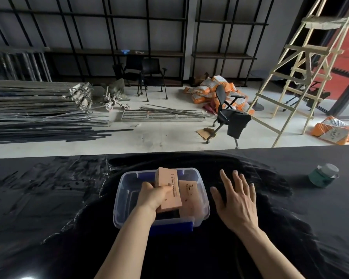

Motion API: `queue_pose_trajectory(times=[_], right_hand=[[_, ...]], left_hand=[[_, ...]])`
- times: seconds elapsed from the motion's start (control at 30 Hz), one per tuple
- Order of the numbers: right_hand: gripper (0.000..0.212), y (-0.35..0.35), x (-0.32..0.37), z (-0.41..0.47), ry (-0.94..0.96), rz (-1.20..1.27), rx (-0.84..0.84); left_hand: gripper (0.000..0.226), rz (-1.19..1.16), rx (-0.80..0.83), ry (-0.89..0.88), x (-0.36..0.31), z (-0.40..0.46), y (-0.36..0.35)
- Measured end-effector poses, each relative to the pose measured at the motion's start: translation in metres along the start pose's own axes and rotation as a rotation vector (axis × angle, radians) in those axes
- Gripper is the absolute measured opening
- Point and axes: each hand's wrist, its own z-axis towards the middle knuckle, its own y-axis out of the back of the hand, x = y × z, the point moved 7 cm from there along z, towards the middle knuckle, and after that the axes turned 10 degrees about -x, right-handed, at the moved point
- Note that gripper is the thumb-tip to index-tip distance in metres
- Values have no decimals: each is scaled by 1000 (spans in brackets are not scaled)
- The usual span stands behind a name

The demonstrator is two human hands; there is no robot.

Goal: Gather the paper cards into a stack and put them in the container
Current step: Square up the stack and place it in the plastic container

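Over the clear plastic container (121,198), left hand (152,195) closing around one stack of paper cards (168,190), thumb pressing on the top face, fingers wrapping underneath. Stack hovering inside the container's rim, long axis running away from the wrist toward the far wall, far end tilting up. Just right of the held stack, one loose card (189,193) lying flat inside the container, printed logo showing. Dark printing along the held stack's right edge, too small for reading. Right of the container, right hand (237,200) spreading flat and empty, fingers fanning wide over the black table cover (48,198), gripping nothing. Well right of that hand, one green tape roll (323,176) sitting.
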Motion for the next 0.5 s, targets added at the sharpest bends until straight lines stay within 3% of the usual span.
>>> queue_pose_trajectory(times=[0.1, 0.2, 0.33, 0.5], right_hand=[[84, -42, -34, 1, -55, -129, 240], [92, -66, -40, -6, -53, -194, 361], [102, -80, -39, -13, -27, -235, 365], [102, -79, -39, -14, -21, -237, 333]], left_hand=[[56, 50, 6, 42, 7, 1, -7], [62, 120, 2, 68, 10, 7, -10], [80, 177, 53, 88, 10, 11, -21], [86, 349, 63, 137, 26, 18, -29]])
